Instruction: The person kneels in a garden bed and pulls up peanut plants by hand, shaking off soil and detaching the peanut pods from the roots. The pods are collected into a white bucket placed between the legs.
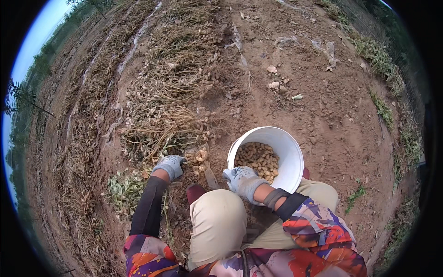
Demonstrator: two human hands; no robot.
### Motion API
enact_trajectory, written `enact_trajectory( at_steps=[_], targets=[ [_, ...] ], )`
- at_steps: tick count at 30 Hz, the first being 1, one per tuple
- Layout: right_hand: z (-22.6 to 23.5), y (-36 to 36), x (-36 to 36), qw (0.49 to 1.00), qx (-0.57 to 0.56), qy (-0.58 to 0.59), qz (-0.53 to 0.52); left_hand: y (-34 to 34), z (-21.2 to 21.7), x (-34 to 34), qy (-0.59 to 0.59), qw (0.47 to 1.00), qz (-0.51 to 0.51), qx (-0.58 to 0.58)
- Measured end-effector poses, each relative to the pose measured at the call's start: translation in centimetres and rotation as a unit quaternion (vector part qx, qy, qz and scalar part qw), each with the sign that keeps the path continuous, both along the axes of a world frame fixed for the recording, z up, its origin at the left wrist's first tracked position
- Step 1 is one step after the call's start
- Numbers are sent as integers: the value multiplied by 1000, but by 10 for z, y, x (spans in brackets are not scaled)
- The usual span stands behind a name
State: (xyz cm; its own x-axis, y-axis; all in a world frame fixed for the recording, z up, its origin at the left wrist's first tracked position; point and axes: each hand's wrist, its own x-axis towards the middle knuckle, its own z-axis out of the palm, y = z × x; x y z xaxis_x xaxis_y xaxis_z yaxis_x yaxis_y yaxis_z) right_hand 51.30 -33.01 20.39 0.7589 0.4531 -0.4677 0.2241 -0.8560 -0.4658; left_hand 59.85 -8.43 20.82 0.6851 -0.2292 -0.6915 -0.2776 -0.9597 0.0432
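Observation:
My left hand (170,166), in a grey-white glove, is closed at the near end of a row of pulled, dry peanut plants (161,122). Stems come out beside its fingers, and a cluster of pale peanuts (201,155) hangs just to its right. My right hand (243,180), gloved alike, is at the near left rim of a white bucket (291,164). Its fingers curl toward the left, and what they hold, if anything, is hidden. The bucket leans with its mouth toward me, and many loose peanuts (258,159) lie inside.
My bent knee (219,217) in beige trousers is between my arms. Green leaves (127,189) lie left of my left forearm. More plant rows (87,111) run along the left, with strips of plastic film (134,44) between. Bare brown soil (337,120) stretches right, edged by weeds (378,60).

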Motion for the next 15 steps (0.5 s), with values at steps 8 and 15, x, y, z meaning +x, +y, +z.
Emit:
enact_trajectory(
  at_steps=[8, 15],
  targets=[
    [74, 0, 26, 991, 79, -98, -55, 108, 195, 61, -302, 889, 75, 337],
    [97, -22, 53, 848, 494, -54, -187, 77, 136, 96, -355, 802, 65, -476]
  ],
)
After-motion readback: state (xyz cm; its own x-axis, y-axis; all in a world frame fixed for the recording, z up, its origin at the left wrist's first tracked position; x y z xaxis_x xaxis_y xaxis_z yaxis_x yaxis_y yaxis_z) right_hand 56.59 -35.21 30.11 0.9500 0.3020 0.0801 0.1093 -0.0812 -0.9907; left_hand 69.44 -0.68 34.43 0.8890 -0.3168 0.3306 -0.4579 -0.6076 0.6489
